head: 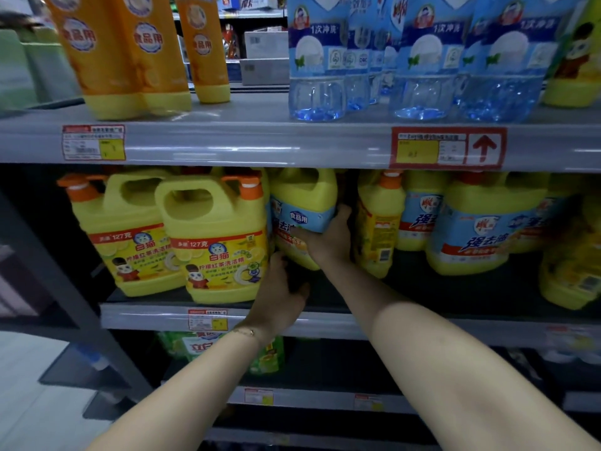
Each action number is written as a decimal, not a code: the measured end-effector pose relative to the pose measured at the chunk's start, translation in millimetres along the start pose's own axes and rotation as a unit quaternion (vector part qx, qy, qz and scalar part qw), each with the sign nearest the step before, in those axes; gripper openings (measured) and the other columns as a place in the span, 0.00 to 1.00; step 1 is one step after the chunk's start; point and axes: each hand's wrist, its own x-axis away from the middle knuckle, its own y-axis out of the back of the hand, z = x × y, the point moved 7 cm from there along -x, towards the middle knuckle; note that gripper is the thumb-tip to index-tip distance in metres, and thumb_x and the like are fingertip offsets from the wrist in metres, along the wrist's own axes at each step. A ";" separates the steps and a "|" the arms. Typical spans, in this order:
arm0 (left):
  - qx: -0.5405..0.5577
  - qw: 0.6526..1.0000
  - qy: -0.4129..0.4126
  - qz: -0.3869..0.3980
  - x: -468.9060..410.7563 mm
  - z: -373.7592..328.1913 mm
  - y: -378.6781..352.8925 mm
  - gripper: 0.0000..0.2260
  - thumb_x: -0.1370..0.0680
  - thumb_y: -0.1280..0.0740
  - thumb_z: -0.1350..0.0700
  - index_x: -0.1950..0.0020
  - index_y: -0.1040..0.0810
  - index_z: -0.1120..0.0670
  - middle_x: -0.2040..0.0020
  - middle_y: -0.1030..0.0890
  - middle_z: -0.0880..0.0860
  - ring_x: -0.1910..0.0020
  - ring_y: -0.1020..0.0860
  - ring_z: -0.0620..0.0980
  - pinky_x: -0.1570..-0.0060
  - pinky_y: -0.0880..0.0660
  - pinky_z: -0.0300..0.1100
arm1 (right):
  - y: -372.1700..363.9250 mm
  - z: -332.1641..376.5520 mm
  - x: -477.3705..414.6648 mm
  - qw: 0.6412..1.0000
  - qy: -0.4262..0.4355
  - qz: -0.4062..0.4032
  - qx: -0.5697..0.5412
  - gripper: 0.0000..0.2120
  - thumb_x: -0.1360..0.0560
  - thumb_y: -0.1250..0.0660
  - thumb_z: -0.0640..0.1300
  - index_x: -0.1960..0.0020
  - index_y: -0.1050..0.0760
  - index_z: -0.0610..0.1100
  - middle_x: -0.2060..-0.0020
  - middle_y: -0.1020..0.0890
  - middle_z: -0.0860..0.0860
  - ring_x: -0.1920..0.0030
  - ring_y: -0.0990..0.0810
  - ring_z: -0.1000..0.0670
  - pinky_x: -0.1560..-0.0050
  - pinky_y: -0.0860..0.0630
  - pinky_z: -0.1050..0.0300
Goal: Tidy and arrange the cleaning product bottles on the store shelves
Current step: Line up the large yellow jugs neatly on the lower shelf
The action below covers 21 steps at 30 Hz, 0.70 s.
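Note:
A yellow jug with a light-blue label [300, 203] stands tilted on the middle shelf [406, 323], between two groups of bottles. My right hand [328, 239] grips its right side, fingers curled round the label. My left hand [276, 294] is under its lower left corner, fingers curled against the base. Left of it stand two yellow jugs with orange caps [214, 242]. To its right is a narrow yellow bottle [377, 222], then more blue-labelled yellow jugs [478, 229].
The top shelf [260, 141] carries orange bottles [130, 53] at left and clear blue bottles [422, 60] at right. Green bottles [266, 353] sit on the shelf below. Price tags run along the shelf edges. A dark upright frame [65, 288] bounds the left side.

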 end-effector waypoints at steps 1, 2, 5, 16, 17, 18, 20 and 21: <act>0.012 1.000 -0.003 -0.007 -0.6 -0.5 1.0 0.25 0.25 0.32 0.64 0.38 0.41 0.45 0.45 0.31 0.36 0.39 0.30 0.42 0.43 0.33 0.33 | 2.2 1.9 3.3 1.000 0.013 0.003 0.008 0.37 0.39 0.19 0.45 0.38 0.37 0.43 0.41 0.22 0.45 0.43 0.22 0.44 0.45 0.25 0.50; 0.021 1.000 -0.007 -0.014 -1.5 -1.6 1.8 0.28 0.26 0.31 0.64 0.37 0.42 0.44 0.43 0.32 0.35 0.38 0.32 0.40 0.42 0.34 0.30 | 5.9 2.1 6.4 1.000 0.027 0.002 0.013 0.35 0.38 0.20 0.46 0.39 0.36 0.44 0.42 0.21 0.47 0.43 0.21 0.43 0.45 0.24 0.49; 0.044 0.998 -0.027 -0.041 -4.0 -10.0 1.3 0.38 0.30 0.25 0.62 0.28 0.44 0.49 0.34 0.35 0.40 0.34 0.36 0.38 0.44 0.39 0.17 | 27.8 3.3 22.1 0.997 0.069 -0.014 0.026 0.33 0.39 0.20 0.48 0.40 0.33 0.46 0.45 0.19 0.50 0.46 0.20 0.44 0.48 0.22 0.46; 0.193 0.978 -0.069 0.027 -14.4 -43.4 -35.6 0.40 0.39 0.22 0.70 0.33 0.36 0.50 0.42 0.23 0.47 0.46 0.22 0.35 0.53 0.23 0.33 | 139.2 13.6 47.8 0.986 0.072 0.137 -0.056 0.35 0.39 0.20 0.37 0.37 0.32 0.48 0.41 0.20 0.47 0.41 0.21 0.47 0.46 0.20 0.48; 0.191 0.978 -0.072 0.040 -13.9 -48.5 -45.2 0.38 0.38 0.22 0.70 0.36 0.35 0.48 0.43 0.23 0.47 0.48 0.22 0.34 0.54 0.23 0.32 | 151.4 12.9 49.0 0.986 0.065 0.143 -0.060 0.37 0.40 0.19 0.39 0.36 0.32 0.47 0.42 0.20 0.47 0.41 0.20 0.47 0.47 0.20 0.47; 0.190 0.977 -0.078 0.054 -12.3 -54.4 -56.4 0.36 0.37 0.23 0.70 0.38 0.34 0.47 0.44 0.22 0.46 0.48 0.21 0.34 0.54 0.23 0.32 | 163.9 12.0 49.0 0.986 0.062 0.147 -0.051 0.36 0.40 0.19 0.39 0.36 0.32 0.46 0.43 0.19 0.49 0.42 0.20 0.49 0.47 0.20 0.48; 0.191 0.976 -0.085 0.062 -10.8 -61.5 -79.9 0.35 0.35 0.23 0.70 0.37 0.34 0.47 0.44 0.22 0.45 0.47 0.21 0.35 0.53 0.23 0.33 | 188.8 11.7 46.5 0.986 0.056 0.157 -0.032 0.32 0.37 0.24 0.30 0.38 0.30 0.47 0.48 0.16 0.56 0.46 0.18 0.55 0.51 0.19 0.55; 0.198 0.974 -0.087 0.063 -9.3 -65.3 -91.8 0.36 0.35 0.23 0.68 0.34 0.35 0.49 0.42 0.22 0.45 0.45 0.21 0.37 0.51 0.22 0.36 | 201.8 11.0 44.4 0.986 0.047 0.159 -0.031 0.32 0.37 0.26 0.26 0.39 0.29 0.47 0.50 0.16 0.57 0.47 0.18 0.55 0.52 0.19 0.56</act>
